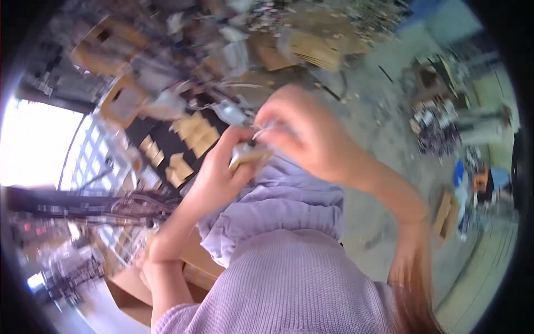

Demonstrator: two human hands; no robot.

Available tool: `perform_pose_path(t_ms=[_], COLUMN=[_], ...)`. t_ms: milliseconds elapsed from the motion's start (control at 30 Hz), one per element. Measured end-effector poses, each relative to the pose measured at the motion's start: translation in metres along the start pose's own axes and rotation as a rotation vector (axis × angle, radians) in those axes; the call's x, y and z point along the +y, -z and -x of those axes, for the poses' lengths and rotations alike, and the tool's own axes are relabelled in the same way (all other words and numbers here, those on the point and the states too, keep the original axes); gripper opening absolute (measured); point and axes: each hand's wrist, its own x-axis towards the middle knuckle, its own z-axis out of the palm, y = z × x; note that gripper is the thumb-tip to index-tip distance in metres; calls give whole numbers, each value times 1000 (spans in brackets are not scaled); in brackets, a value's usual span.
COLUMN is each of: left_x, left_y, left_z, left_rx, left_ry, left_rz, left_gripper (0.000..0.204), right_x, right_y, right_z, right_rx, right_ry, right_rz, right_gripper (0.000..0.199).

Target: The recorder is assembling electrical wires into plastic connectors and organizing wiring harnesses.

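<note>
At the bottom centre of the frame I see my lilac sweater (300, 284), with both forearms rising from it toward the middle. My left hand (219, 172) sits just left of centre, fingers curled around a small tan piece (248, 156), which it grips from below. My right hand (303, 131) is above and to the right of it, fingers bent down onto the top of the same piece, pinching something pale and thin there; motion blur keeps me from telling what that is. The piece lies at the middle of the frame, between the two hands and just above the sweater's folds.

Past the hands, toward the upper left, a dark counter (167, 142) carries several flat tan cards (197, 133) lying in loose groups. Below it at the lower left, a brown box (192, 261) shows beside my left forearm. Farther off, the upper part of the frame is a blurred clutter of cardboard (311, 50), and grey floor (378, 111) spreads to the right.
</note>
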Motion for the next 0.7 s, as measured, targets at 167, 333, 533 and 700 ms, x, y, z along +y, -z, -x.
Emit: perform_pose_path(t_ms=[167, 333, 533, 700], left_x=[-8, 3, 0, -15], left_y=[-11, -16, -23, -16], left_z=[2, -6, -13, -11], left_rx=[205, 368, 352, 177], left_ry=[12, 32, -147, -63], left_rz=[646, 996, 512, 1048], left_gripper=[37, 31, 26, 24], right_x=[-2, -12, -5, -7], right_y=[-26, -74, -78, -57], right_z=[39, 49, 50, 56], right_rx=[448, 333, 207, 364], right_ry=[271, -176, -541, -341], right_rz=[129, -317, -1143, -643], right_gripper=[29, 32, 27, 10])
